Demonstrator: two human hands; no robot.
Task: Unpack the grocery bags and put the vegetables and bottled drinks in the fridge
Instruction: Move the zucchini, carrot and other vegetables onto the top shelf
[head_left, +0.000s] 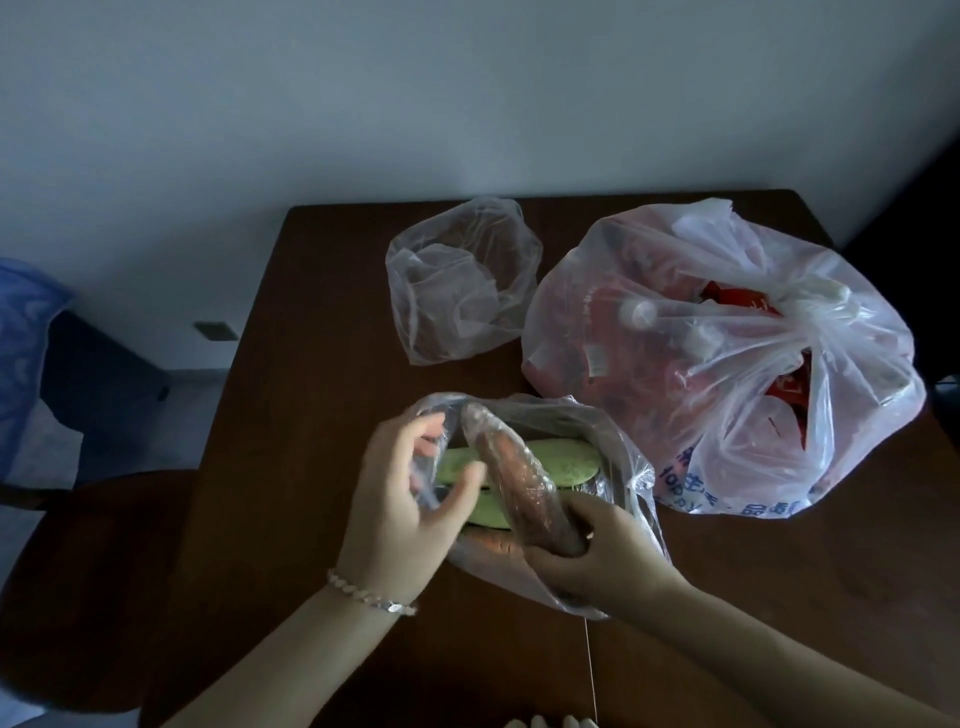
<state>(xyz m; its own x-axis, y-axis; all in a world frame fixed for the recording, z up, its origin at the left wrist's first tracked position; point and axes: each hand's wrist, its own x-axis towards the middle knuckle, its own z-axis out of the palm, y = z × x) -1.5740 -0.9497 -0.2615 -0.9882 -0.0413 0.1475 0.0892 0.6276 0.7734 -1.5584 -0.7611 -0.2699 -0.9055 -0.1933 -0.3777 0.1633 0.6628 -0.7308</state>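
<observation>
A clear plastic bag (618, 447) lies open at the near middle of the dark wooden table (779, 597). Inside it rest pale green gourds (561, 454). My right hand (587, 551) grips the lower end of a long reddish-brown vegetable wrapped in film (511, 478), which slants up out of the bag. My left hand (405, 499) pinches the bag's left rim and holds it apart. A large white grocery bag (727, 353) with red packets and a bottle cap (644, 312) showing through stands at the right.
An empty clear bag (462, 280) sits crumpled at the table's far middle. A dark chair (98, 571) stands left of the table, with a blue bag (21, 353) at the far left. A pale wall lies behind the table.
</observation>
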